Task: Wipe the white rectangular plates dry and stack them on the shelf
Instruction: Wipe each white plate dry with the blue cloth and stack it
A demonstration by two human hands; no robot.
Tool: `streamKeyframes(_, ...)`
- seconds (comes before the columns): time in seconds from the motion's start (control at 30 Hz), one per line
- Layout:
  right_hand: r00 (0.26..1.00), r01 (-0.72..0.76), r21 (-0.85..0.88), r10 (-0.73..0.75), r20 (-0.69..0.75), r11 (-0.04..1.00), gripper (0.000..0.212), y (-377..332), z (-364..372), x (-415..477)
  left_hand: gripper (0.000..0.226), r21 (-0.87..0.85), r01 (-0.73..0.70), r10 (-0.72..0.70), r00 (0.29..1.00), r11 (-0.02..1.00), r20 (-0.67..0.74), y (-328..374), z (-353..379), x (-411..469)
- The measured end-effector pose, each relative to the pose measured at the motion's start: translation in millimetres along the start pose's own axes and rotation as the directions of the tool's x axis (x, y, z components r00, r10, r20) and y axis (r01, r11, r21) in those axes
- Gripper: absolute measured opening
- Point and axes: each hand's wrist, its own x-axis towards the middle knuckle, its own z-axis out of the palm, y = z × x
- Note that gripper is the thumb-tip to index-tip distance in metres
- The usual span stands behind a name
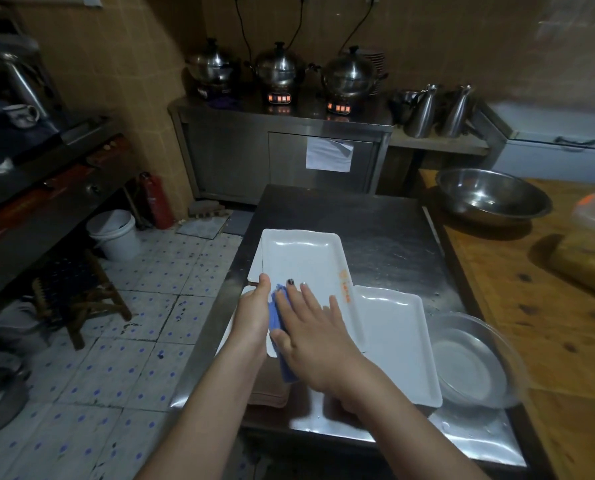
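Blue cloth (276, 318) lies pinned under the flat right hand (318, 344), whose fingers are spread wide and pressed down on the near end of a white rectangular plate (306, 268). The fingers are not curled around the cloth; the palm and fingers simply bear on it, and a fold of it hangs past the plate's near edge below the thumb. The left hand (252, 315) clamps the plate's left rim, thumb on top of the edge and the remaining fingers hidden beneath, just beside the cloth.

This plate carries an orange mark along its right rim and rests tilted across other white plates: one lower plate's (254, 268) corner shows under its far left side, and a second rectangular plate (398, 344) lies to the right, partly overlapped by it. All sit on a stainless steel table (375, 223). Touching the second plate's right edge is a shallow round metal dish (469, 362). Right of the steel table is a wooden counter (517, 306) bearing a large steel bowl (490, 195). Against the far wall, a steel cabinet (282, 161) holds three lidded pots (278, 69) on burners. A white bucket (116, 233) stands on the tiled floor at left.
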Motion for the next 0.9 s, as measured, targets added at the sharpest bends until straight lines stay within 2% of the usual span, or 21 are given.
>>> streamKeyframes(0.17, 0.988, -0.155, -0.079, 0.155, -0.005, 0.985, 0.062, 35, -8, -2, 0.039, 0.009, 0.004, -0.004, 0.999, 1.000, -0.047, 2, -3, -3)
streamKeyframes(0.3, 0.953, -0.260, -0.066, 0.246, -0.176, 0.963, 0.059, 45, -7, -3, 0.038, 0.029, -0.022, 0.023, 0.999, 0.999, -0.046, 6, -8, -6)
streamKeyframes(0.37, 0.952, -0.242, 0.005, 0.239, -0.192, 0.970, 0.059, 38, 2, -5, 0.040, 0.040, -0.046, 0.047, 0.998, 0.998, -0.039, 8, -11, -6)
streamKeyframes(0.47, 0.969, -0.193, 0.133, 0.210, -0.128, 0.972, 0.059, 31, 15, -9, 0.042, 0.085, -0.056, 0.061, 0.997, 0.995, -0.053, 9, -14, -4)
streamKeyframes(0.67, 0.941, -0.243, 0.056, 0.249, -0.230, 0.968, 0.056, 46, 7, 15, 0.043, 0.167, -0.049, 0.048, 0.999, 0.985, 0.008, -1, -15, -7)
streamKeyframes(0.77, 0.899, -0.273, 0.125, 0.299, -0.321, 0.954, 0.056, 47, 4, 23, 0.042, 0.150, -0.051, 0.048, 0.998, 0.987, 0.028, -6, -25, -9)
streamKeyframes(0.9, 0.936, -0.130, 0.303, 0.217, -0.275, 0.944, 0.059, 25, 34, 7, 0.043, 0.109, -0.046, 0.052, 0.997, 0.993, -0.051, -4, -42, -2)
